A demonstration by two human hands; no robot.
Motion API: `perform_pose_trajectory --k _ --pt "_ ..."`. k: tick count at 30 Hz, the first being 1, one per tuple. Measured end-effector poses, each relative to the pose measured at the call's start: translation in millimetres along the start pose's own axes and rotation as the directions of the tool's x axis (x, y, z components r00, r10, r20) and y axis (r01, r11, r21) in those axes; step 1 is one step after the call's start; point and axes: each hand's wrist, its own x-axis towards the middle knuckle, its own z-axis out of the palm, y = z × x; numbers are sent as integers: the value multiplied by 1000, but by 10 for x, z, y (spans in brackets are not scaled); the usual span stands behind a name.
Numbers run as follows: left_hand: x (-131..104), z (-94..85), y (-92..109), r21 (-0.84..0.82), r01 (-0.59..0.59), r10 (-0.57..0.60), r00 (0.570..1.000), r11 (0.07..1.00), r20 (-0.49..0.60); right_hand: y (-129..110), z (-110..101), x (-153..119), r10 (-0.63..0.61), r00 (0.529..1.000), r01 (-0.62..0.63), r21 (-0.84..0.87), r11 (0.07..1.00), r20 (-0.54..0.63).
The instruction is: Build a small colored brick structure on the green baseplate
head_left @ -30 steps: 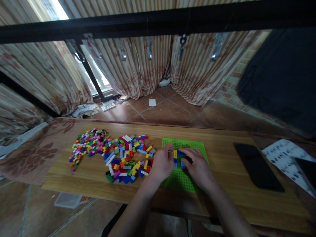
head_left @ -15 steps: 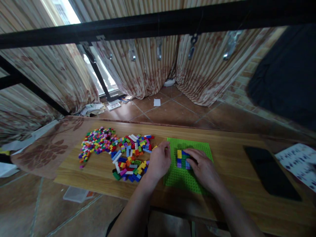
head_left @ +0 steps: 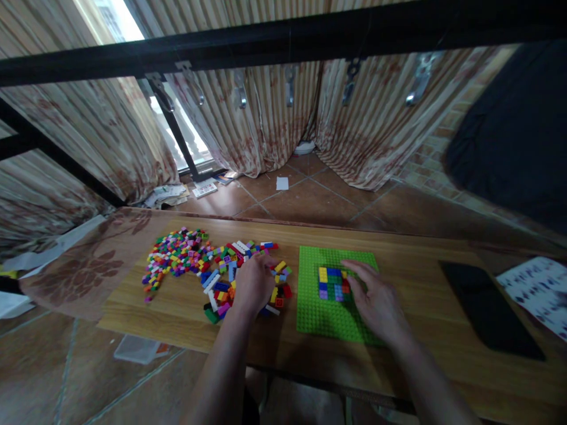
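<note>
My left hand is over the pile of loose toy bricks, back up, fingers loosely bent and a little apart; nothing shows in them, though their far side is partly hidden. A green studded baseplate lies to its right. Near the plate's middle sits a low block of joined bricks in yellow, blue, green, purple and red. Beside the block's right edge is my right hand, its thumb and fingers spread apart with nothing held. I cannot tell whether its fingertips touch the bricks.
Smaller bricks are heaped at the table's left. A dark flat panel and a printed sheet lie at the right. A black bar with hanging metal clips crosses above. A clear plastic box is on the floor.
My left hand has moved left, from the baseplate's edge to over the loose bricks. My right hand has drawn slightly right, uncovering more of the joined block and its red bricks.
</note>
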Motion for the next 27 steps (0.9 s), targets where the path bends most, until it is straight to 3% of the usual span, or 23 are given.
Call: perform_pose_trajectory --k 4,7,20,23,25,27 --pt "-12 8 -72 104 -17 13 999 994 34 78 -116 29 76 963 -74 17 997 -257" --pt "-27 -2 -71 152 -29 22 999 988 47 140 -167 37 151 923 -131 81 988 -355" --pt "-8 -39 -32 204 -30 22 999 979 43 66 -212 54 145 908 -113 103 988 -393" --pt "2 -67 -24 83 -44 45 999 996 -9 55 -218 56 150 905 -116 108 987 -398" --pt "2 -73 14 -122 -50 48 999 991 -14 43 -210 55 156 908 -117 122 986 -388" --pt "-10 -53 87 -409 -49 69 997 911 34 29 -196 50 162 916 -117 143 983 -366"
